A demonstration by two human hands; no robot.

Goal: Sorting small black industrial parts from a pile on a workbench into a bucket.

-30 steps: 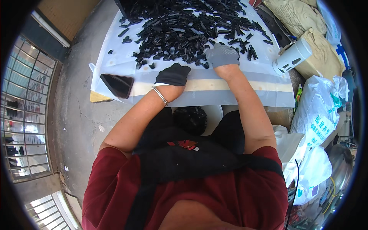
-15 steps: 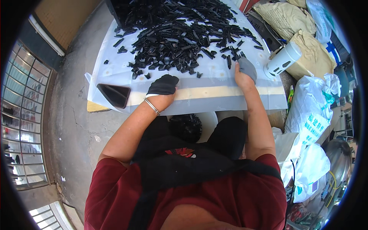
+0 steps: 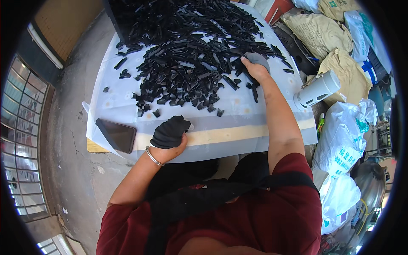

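A broad heap of small black plastic pieces (image 3: 178,70), some long strips and some short and curved, covers the far and middle part of a table (image 3: 238,129) spread with pale plastic sheeting. My right hand (image 3: 256,66), in a grey glove, rests at the heap's right side among long pieces. Its thumb sticks out; the fingertips are hidden. Near the front edge, my left hand (image 3: 170,134) is closed in a black glove with the thumb bare. A pale bit shows by its fingers, too small to name.
A dark phone (image 3: 121,135) lies at the table's front left corner. A white tumbler (image 3: 318,89) leans at the right edge. Beyond it are stacked paper sacks (image 3: 318,34) and white plastic bags (image 3: 342,140). A dark upright panel (image 3: 114,21) stands at the far left.
My right hand has reached farther in, onto the pieces at the heap's right. My left hand stays closed near the front edge. The view has shifted, hiding the bucket of black pieces below the table.
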